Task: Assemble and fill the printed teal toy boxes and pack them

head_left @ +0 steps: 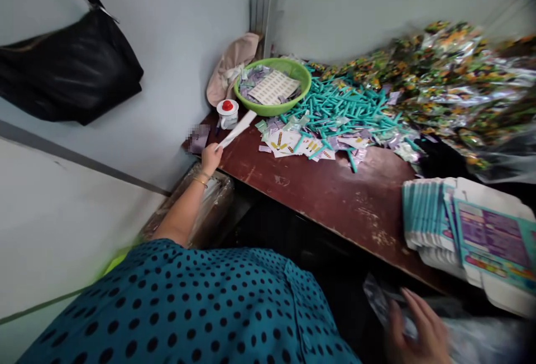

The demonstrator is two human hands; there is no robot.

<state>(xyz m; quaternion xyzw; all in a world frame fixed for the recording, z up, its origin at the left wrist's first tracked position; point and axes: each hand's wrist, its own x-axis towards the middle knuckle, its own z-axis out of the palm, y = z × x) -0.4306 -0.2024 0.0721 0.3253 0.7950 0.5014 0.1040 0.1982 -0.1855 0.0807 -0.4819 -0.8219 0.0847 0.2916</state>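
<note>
My left hand [211,158] is closed around the near end of a long white strip [238,129], which slants up over the table toward a green basin [272,110]. Beside the strip stands a white lidded mug [228,115] with a red knob. At the lower right, my right hand [419,327] is blurred, its thumb and fingers apart, over crumpled clear plastic [377,300] below the table edge. Whether it touches the plastic is unclear.
On the dark red table [288,182] lie a heap of teal sticks [339,104], small printed cards [288,142], clear packets [435,82] and stacked flat boxes [431,213]. The basin holds a printed sheet [274,87]. A black bag [71,65] hangs at left.
</note>
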